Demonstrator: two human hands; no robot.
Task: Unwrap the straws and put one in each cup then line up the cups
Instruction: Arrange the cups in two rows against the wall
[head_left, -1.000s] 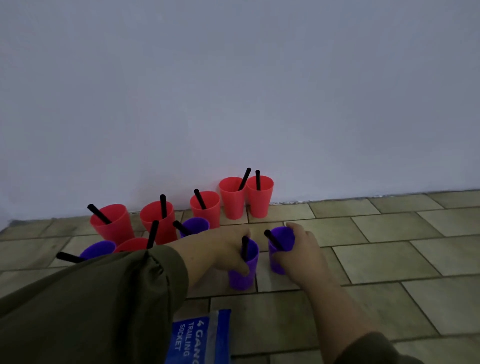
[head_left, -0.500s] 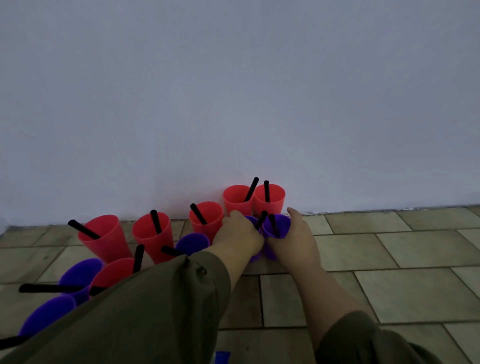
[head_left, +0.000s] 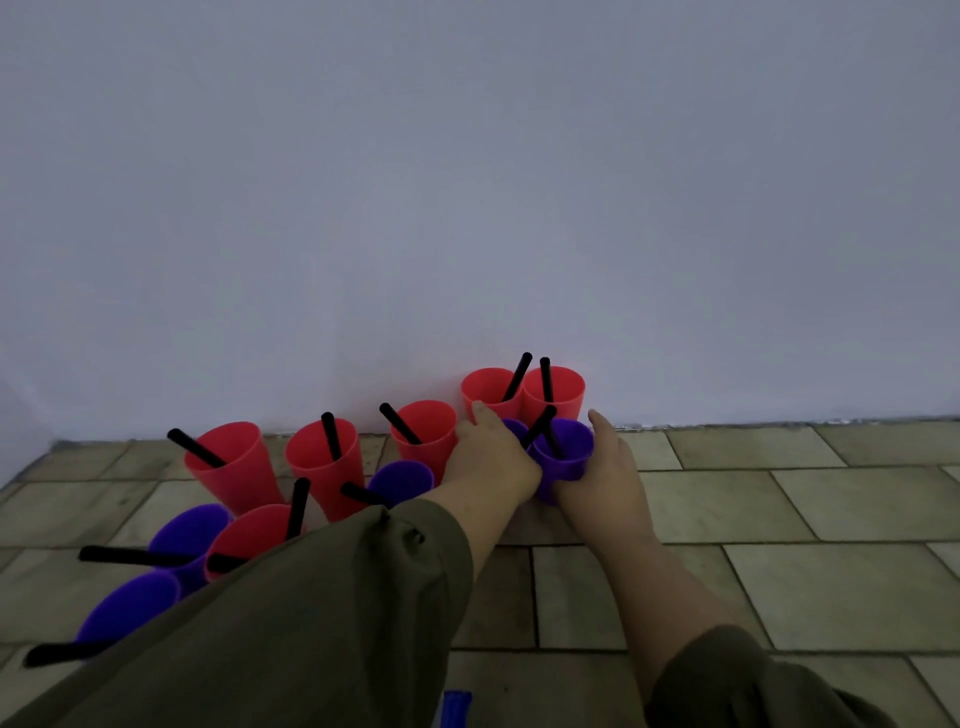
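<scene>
My left hand (head_left: 491, 457) grips a purple cup (head_left: 515, 430) that is mostly hidden behind it. My right hand (head_left: 605, 475) grips a second purple cup (head_left: 563, 452) with a black straw (head_left: 540, 426) in it. Both cups sit side by side just in front of two red cups (head_left: 553, 391) by the wall, each holding a black straw. Three more red cups (head_left: 322, 457) with straws stand along the wall to the left. Several purple cups (head_left: 402, 475) and one red cup (head_left: 249, 538) with straws stand nearer, at the left.
A plain wall (head_left: 467, 208) rises right behind the cups. The tiled floor (head_left: 779, 519) stretches to the right. A blue packet edge (head_left: 456, 709) shows at the bottom, between my olive sleeves.
Both hands carried the two purple cups away from me, from the open tiles to just in front of the two red cups at the wall. The camera came closer and lower.
</scene>
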